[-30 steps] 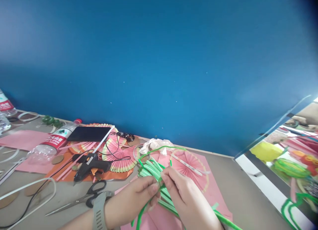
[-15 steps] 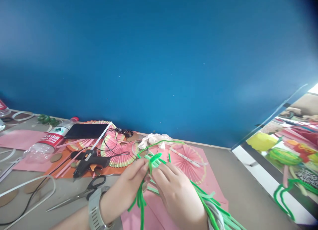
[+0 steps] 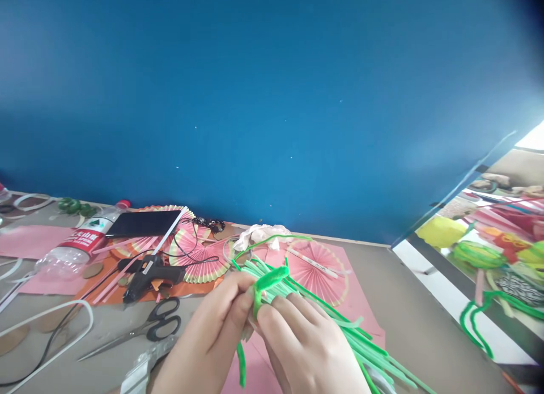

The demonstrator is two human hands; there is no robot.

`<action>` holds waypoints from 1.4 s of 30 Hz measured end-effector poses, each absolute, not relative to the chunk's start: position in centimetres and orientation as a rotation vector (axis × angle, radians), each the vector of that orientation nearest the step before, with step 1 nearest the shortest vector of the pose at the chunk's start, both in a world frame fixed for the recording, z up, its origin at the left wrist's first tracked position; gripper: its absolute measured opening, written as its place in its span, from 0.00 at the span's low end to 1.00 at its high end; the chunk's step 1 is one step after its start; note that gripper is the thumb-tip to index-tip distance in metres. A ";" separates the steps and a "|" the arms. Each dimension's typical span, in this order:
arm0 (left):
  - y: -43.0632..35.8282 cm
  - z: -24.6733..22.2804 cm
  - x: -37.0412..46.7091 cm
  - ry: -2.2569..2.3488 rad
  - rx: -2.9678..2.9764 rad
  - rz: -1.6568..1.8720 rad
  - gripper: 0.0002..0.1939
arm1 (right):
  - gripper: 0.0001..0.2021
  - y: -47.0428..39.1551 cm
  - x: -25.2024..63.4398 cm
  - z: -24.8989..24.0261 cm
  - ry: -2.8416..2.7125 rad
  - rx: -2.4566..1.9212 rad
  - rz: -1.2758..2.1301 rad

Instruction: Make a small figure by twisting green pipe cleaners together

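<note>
My left hand point(image 3: 219, 323) and my right hand point(image 3: 308, 346) meet low in the middle of the view, fingers pinched together. Between the fingertips is a bright green pipe cleaner point(image 3: 272, 278), bent over with one end pointing up and right. A green end point(image 3: 241, 364) hangs beneath my left hand. Behind and under my right hand lies a bundle of pale and bright green pipe cleaners point(image 3: 374, 348), stretching to the lower right. My fingers partly hide the held piece. A pink sheet point(image 3: 249, 360) lies below.
Scissors point(image 3: 164, 320) and a black glue gun point(image 3: 153, 278) lie left of my hands. Farther left are a plastic bottle point(image 3: 87, 241) and a dark phone point(image 3: 142, 224). A pink paper fan point(image 3: 321, 286) and white marker point(image 3: 312, 260) lie behind the bundle. A blue wall point(image 3: 272, 110) closes the back.
Both hands have come nearer to me and turned slightly. The bent green piece shows larger between my fingertips, fewer strands hang below my left hand, and more of the bundle is visible.
</note>
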State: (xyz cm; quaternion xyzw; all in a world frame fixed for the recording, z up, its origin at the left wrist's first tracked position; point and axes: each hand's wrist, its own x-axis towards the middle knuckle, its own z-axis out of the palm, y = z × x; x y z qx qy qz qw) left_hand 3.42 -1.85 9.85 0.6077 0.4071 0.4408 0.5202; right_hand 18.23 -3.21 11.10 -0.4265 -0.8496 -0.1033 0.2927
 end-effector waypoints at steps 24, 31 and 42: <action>-2.0 10.3 3.6 0.915 1.516 1.044 0.12 | 0.08 -3.7 18.4 11.5 -1.522 -1.069 0.686; -1.7 10.4 3.2 0.927 1.795 0.979 0.11 | 0.10 -3.2 18.9 11.3 -1.703 -1.011 0.712; -1.7 10.9 2.7 0.951 2.016 1.047 0.14 | 0.10 -3.6 18.4 10.9 -1.705 -0.884 0.665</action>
